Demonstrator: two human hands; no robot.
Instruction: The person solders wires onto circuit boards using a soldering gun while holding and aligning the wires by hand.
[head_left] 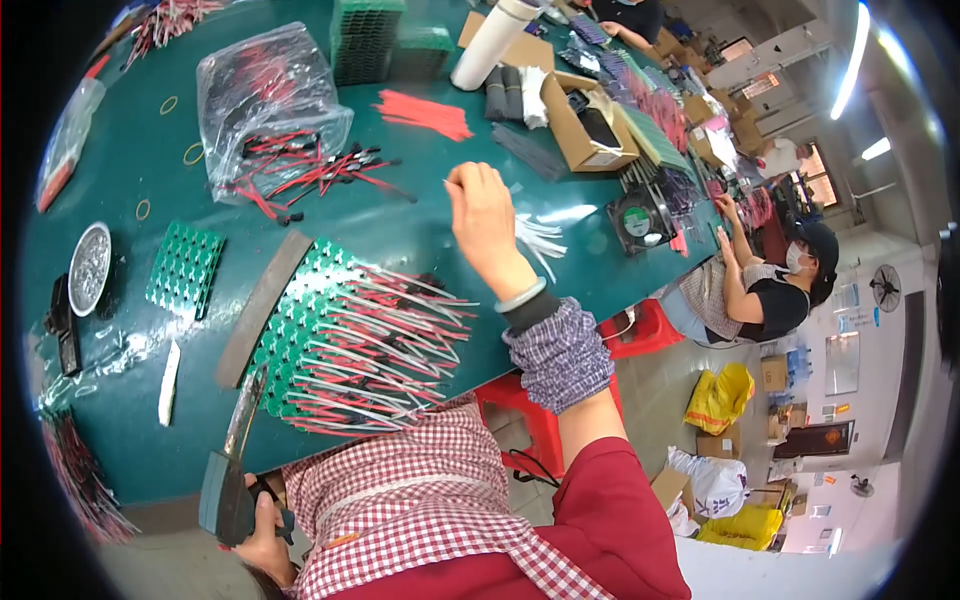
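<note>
While the right hand [482,215] lifts above the green bench [420,235], its fingers are pinched shut on a thin pale strip, most likely a cable tie, whose tip pokes up past the knuckles; just beyond it lie loose white ties [540,240] on the bench; down at the lower edge the left hand [262,540] is clenched round the grip of a grey tool [228,490], its metal blade reaching up toward the fan of green circuit strips [310,330] with red and white wires [400,340] spread out toward the bench edge; a flat dark bar [262,305] lies across the strips' far ends; risk, as I judge it: those wires overhang the edge, so a brush from the checked sleeve could drag the whole fan off, and the blade sits close enough to nick the insulation; packages now: a crumpled clear plastic bag [265,100] of red and black leads at upper left; an open brown cardboard box [590,125] at upper right beside a white roll [490,45]; a round metal tin [88,268] at far left; on the floor to the right, yellow bags [720,398], a white sack [715,482] and small cartons; another person [760,290] sits working at the bench's far end.
</note>
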